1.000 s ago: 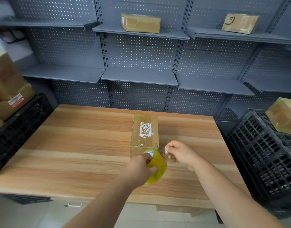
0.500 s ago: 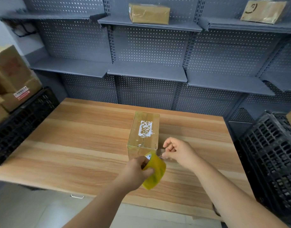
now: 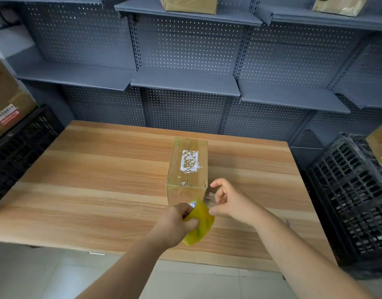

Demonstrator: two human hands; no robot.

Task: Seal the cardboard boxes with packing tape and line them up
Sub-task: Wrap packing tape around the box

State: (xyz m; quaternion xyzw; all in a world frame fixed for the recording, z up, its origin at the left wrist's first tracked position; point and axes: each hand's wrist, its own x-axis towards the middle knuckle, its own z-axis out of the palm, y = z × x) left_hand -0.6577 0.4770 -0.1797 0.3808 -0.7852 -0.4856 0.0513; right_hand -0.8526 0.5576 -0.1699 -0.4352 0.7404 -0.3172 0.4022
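Bare table [image 3: 99, 190] flanks the box [image 3: 187, 167]; crates [image 3: 350, 190] border both sides.

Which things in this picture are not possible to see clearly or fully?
Head view only.
Middle shelf box and right shelf box: cut off by the top edge.
Label on the left carton: print too small to read.
Tape roll: partly covered by the left hand gripping it.
Right hand: the tape strip is transparent, so whether it pinches it is unclear.
Carton in the right crate: cut off by the right edge.
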